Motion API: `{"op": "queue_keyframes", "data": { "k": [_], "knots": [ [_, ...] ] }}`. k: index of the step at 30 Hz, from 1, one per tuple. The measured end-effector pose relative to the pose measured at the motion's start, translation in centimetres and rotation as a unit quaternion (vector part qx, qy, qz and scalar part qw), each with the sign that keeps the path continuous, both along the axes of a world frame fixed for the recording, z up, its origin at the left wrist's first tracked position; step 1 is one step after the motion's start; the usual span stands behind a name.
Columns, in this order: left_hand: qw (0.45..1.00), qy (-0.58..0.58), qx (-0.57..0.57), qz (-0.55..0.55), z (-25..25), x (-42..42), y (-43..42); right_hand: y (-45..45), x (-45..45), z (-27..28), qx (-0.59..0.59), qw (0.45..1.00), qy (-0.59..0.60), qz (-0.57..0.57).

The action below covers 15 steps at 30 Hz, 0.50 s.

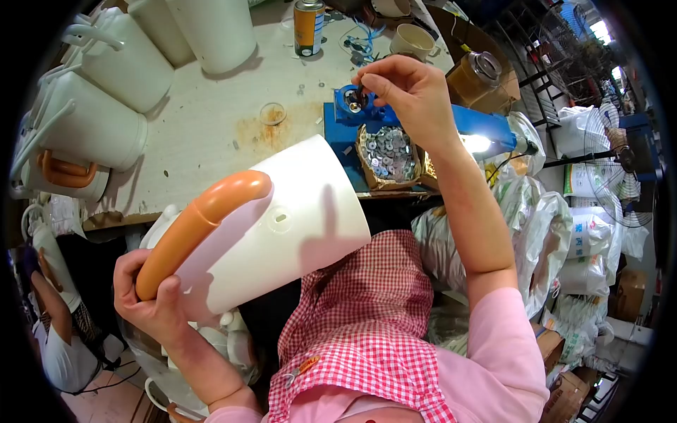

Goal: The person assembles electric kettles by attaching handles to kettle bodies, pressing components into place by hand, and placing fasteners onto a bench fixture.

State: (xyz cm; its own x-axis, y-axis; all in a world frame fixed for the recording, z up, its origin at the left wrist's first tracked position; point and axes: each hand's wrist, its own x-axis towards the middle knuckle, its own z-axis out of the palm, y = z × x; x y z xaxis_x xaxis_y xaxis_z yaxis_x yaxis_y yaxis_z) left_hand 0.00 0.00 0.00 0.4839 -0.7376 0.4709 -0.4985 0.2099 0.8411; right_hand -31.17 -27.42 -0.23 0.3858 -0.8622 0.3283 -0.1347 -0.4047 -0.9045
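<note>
My left hand [156,303] is wrapped round the orange handle [204,218] of a white plastic jug [296,211]. The jug lies tilted across my lap, its wide end to the right, and a small slotted hole shows in its side. My right hand [416,92] is raised over a blue metal fixture [350,106] on the table, thumb and forefinger pinched together. Something small and dark shows at those fingertips, but I cannot tell what it is. Just below that hand sits a cardboard box of metal washers [389,155].
Several white jugs [113,63] stand at the table's left. A spray can [308,28], a cream cup [412,42], and a clear ring [272,113] lie around the tabletop. A lit lamp [477,144] is at right, near plastic bags [529,218] and a fan [612,162]. Another person [67,345] is at far left.
</note>
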Motion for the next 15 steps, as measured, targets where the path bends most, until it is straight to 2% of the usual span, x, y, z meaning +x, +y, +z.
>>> {"op": "queue_keyframes", "data": {
  "k": [3, 5, 7, 9, 11, 13, 15],
  "knots": [
    [1.000, -0.009, 0.002, -0.009, -0.1, -0.1, 0.2, 0.2, -0.2, -0.3, -0.017, 0.999, 0.026, -0.019],
    [0.998, 0.041, 0.038, 0.027, 0.1, 0.3, 0.7, 0.5, -0.1, -0.4, -0.058, 0.998, 0.038, -0.002],
    [0.998, 0.047, 0.036, 0.024, -0.1, 0.2, 0.7, 1.2, 0.0, -0.4, -0.040, 0.999, -0.003, -0.020],
    [0.998, 0.039, 0.023, 0.031, -0.2, 0.5, 0.7, 2.7, -0.1, -0.6, -0.111, 0.989, -0.022, -0.098],
    [0.998, 0.046, 0.020, 0.026, -0.1, 0.3, 0.8, 5.5, -1.3, -0.9, -0.092, 0.988, -0.010, -0.127],
    [0.998, 0.053, 0.018, 0.020, 0.0, 0.4, 0.9, 7.1, -3.0, -4.1, -0.016, 0.990, 0.042, -0.134],
    [0.998, 0.051, 0.009, 0.028, -0.1, 0.4, 0.9, 7.0, -4.3, -6.9, -0.022, 0.970, 0.214, -0.117]
  ]
}}
